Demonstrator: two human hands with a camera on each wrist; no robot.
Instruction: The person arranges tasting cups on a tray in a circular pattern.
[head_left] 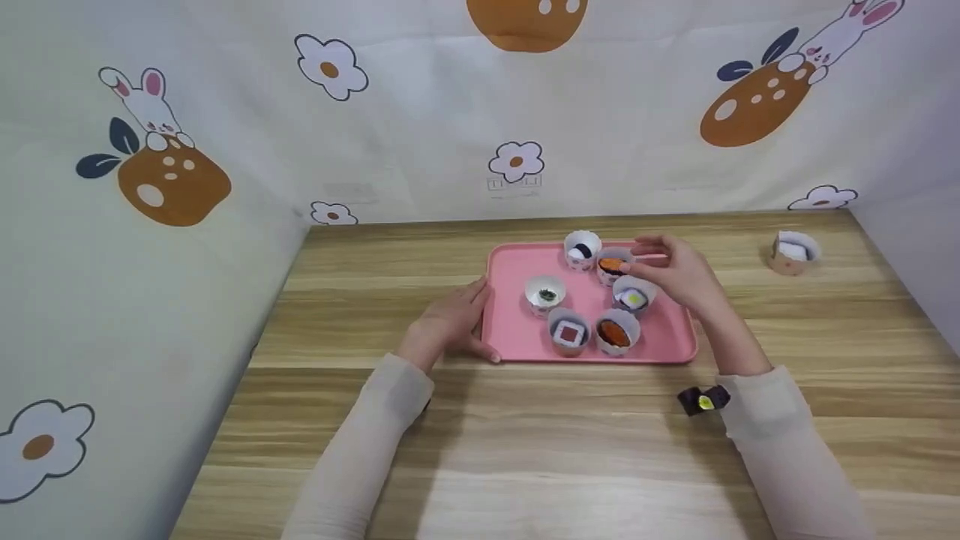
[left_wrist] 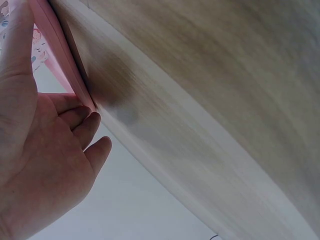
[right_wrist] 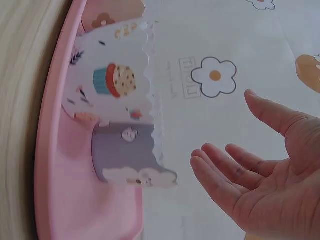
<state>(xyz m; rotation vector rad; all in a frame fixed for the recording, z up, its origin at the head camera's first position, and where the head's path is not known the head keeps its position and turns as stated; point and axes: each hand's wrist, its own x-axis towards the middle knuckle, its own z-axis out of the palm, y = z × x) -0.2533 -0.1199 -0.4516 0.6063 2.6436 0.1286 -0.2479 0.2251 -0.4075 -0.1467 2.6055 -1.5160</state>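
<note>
A pink tray (head_left: 510, 259) carries several paper cups holding sushi-like pieces. My left hand (head_left: 454, 319) rests against the tray's left edge, thumb by the front corner; in the left wrist view its slightly bent fingers (left_wrist: 87, 127) touch the rim. Over the tray's back right is my right hand (head_left: 675, 274), beside a cup with an orange-topped piece (head_left: 613, 267). The right wrist view shows that hand's fingers (right_wrist: 215, 175) spread apart, holding nothing, away from a cupcake-print cup (right_wrist: 110, 75) and a grey cup (right_wrist: 125, 150). Nearer the front stands a cup with a red-orange piece (head_left: 614, 334).
Near the right sleeve, dark roll pieces with a yellow-green centre (head_left: 705, 402) lie on the wooden table (head_left: 555, 450). A paper cup with something white inside (head_left: 791, 253) stands at the far right. Patterned cloth (head_left: 420, 112) hangs behind and beside the table.
</note>
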